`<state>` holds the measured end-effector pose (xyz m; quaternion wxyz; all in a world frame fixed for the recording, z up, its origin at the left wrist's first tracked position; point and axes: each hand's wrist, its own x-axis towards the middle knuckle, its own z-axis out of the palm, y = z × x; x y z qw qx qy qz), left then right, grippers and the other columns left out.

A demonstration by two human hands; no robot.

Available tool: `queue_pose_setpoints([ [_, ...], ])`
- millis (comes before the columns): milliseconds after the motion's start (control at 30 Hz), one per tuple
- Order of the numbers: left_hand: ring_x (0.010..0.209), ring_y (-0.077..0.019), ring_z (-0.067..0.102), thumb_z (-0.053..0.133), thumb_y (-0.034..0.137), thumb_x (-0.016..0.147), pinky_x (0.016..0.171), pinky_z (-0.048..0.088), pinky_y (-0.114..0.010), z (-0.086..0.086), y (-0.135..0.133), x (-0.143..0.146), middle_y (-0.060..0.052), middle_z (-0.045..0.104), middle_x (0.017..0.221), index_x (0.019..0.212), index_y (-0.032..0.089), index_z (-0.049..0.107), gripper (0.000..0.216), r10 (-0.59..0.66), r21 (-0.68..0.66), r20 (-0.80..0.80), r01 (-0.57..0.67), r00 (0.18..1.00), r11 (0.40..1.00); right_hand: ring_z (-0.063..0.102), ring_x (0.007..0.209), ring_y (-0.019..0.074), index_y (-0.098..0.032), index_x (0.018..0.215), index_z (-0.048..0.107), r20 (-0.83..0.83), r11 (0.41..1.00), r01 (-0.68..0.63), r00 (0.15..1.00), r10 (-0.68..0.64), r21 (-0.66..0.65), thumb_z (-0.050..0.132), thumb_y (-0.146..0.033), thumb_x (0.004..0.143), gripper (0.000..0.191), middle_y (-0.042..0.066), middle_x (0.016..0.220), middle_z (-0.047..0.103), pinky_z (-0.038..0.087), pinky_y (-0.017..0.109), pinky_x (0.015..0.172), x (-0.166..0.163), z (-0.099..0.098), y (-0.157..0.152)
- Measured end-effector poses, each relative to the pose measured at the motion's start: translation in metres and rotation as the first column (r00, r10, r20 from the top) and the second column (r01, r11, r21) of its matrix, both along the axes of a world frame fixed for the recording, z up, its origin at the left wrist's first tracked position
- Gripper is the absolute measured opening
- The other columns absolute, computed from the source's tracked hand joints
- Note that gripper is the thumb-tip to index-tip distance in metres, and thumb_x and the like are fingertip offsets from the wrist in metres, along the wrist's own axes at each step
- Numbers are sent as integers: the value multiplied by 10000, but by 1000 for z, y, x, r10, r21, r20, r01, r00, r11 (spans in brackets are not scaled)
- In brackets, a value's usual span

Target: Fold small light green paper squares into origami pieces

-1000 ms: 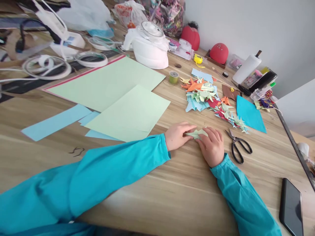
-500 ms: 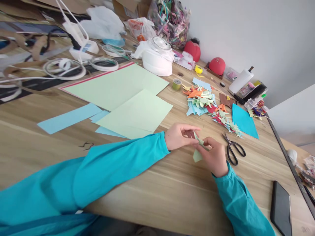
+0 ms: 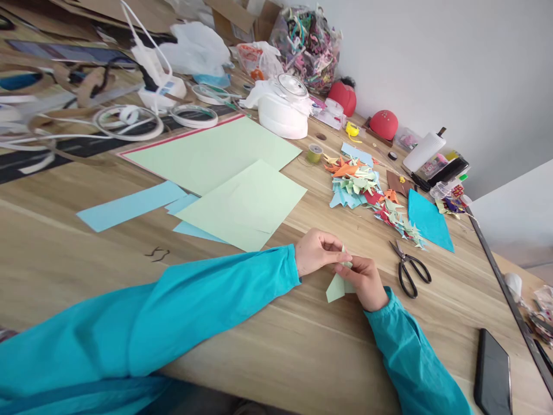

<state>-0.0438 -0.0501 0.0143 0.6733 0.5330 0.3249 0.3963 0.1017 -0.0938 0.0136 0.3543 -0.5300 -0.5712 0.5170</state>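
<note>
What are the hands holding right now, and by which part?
A small folded pale green paper, pinched at its upper end between the left hand and right hand; its lower corner sticks out free.

Scissors (image 3: 410, 271): black, on the surface (image 3: 302, 346)
Paper-shape pile (image 3: 360, 187): behind the scissors
Phone (image 3: 492, 372): nearer than scissors, right
2 green sheets (image 3: 242, 202): left of scissors

Loose turquoise sleeves (image 3: 194, 311) cover both arms (cuffs (image 3: 290, 266) gathered at the wrists); left hand (image 3: 317, 253) and right hand (image 3: 366, 282) bare.
</note>
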Motion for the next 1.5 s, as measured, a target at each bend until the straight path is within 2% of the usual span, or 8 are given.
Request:
queue_pose_setpoints([
  [200,506,-111,546,740,370,559,512,455,-240,-3,1,0,-9,608,517,565,110,648,276,-25,-67,60,29,998,997,427,407,85,-134,599,647,-103,989,6,994,-22,-149,685,-436,633,306,-14,468,519,300,219,412,4,-4,-2],
  [433,521,-102,543,660,388,666,552,452,-232,0,2,-2,-13,607,537,636,103,665,287,5,-52,23,-4,1000,999,479,419,97,-140,586,660,-137,989,4,990,-24,-147,690,-408,643,275,-2,495,571,331,218,413,7,-8,1],
  [800,495,-104,518,584,425,730,534,423,-231,0,1,0,-17,577,492,523,112,578,376,-25,-25,34,26,999,999,477,408,90,-133,596,680,-149,984,-27,989,0,-177,700,-388,637,258,6,489,588,317,208,398,6,-7,0],
  [1000,568,-114,531,451,449,814,604,439,-243,0,-1,0,-21,589,558,574,122,591,429,48,65,1,-48,999,997,473,396,91,-138,591,675,-161,984,21,986,-50,-177,707,-398,626,263,-6,460,572,318,208,392,6,-11,2],
  [1133,573,-98,485,529,406,771,581,407,-222,-1,0,-1,16,535,568,622,134,558,311,57,117,-19,-54,998,992,485,392,98,-135,597,672,-154,980,18,987,-50,-199,705,-408,625,277,3,470,584,323,211,386,7,-12,3],
  [1267,557,-93,449,487,361,791,559,372,-222,-4,2,-1,34,490,565,632,149,517,267,79,227,-120,-50,990,973,478,391,91,-134,592,666,-135,983,8,990,-33,-185,697,-411,633,281,2,477,580,315,207,386,6,-11,3],
  [1367,555,-98,430,415,330,825,562,355,-231,-5,2,0,36,465,559,606,161,479,284,140,333,-210,-64,967,941,479,406,86,-137,593,664,-129,985,2,991,-25,-172,695,-404,637,272,-4,484,573,310,203,395,5,-10,3],
  [1500,561,-104,427,365,305,842,579,352,-238,-3,-1,1,37,450,558,606,170,444,283,191,346,-257,-95,947,934,463,407,78,-142,603,663,-131,987,14,991,-35,-160,696,-394,639,257,-14,483,561,296,199,394,4,-11,3],
])
